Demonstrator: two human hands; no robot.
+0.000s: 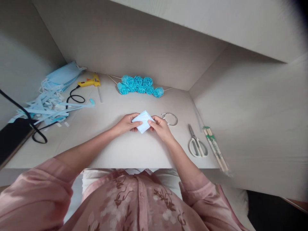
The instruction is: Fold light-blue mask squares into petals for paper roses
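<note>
A small light-blue square of face-mask fabric is held over the middle of the table, one corner pointing toward me. My left hand pinches its left corner, thumb on top and fingers underneath. On the opposite corner, my right hand grips in the same way. Just beyond my right hand lies a thin ring-shaped loop, perhaps wire or a bracelet. Scissors with white handles rest farther right, blades pointing away from me.
Blue fabric roses on sticks lie along the back wall. At left are a yellow glue gun with a black cord, stacked face masks and a heap of cut strips. Packaged wooden sticks lie by the right wall.
</note>
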